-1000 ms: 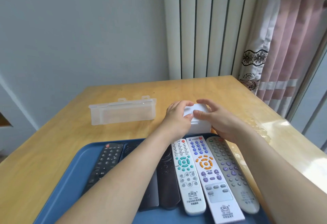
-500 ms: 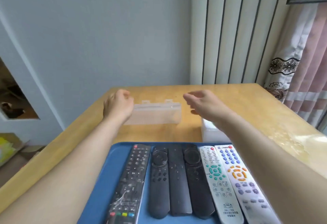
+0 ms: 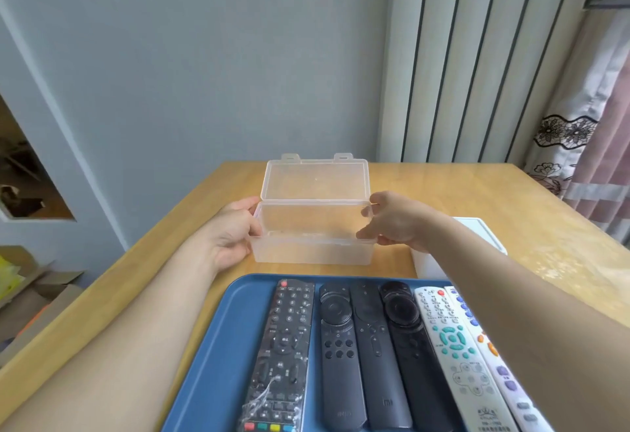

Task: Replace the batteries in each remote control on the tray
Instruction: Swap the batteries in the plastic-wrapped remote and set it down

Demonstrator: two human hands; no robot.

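head view: the left hand (image 3: 235,230) grips the left end of a clear plastic box (image 3: 313,244), fingers curled round its wall. the right hand (image 3: 392,220) pinches the right end between thumb and fingers. the box's hinged lid (image 3: 315,179) stands open and upright, with two latch tabs on its top edge. the box sits on the wooden table (image 3: 477,193) just beyond the far rim of the blue tray (image 3: 218,346), with a narrow strip of bare wood between them. a white box (image 3: 429,263) stands just right of the clear one, partly hidden by the right forearm.

six remotes lie side by side on the tray, packed close: a black keypad remote (image 3: 283,346) in torn plastic wrap, a dark grey remote (image 3: 337,356), a slim dark remote (image 3: 373,356), a black ring-pad remote (image 3: 409,346), a white remote with teal keys (image 3: 456,353), and a white remote with blue and orange keys (image 3: 492,360) at the right. the slim dark remote bears a "mi" logo near its lower end. the print on the white remotes is too small to read.
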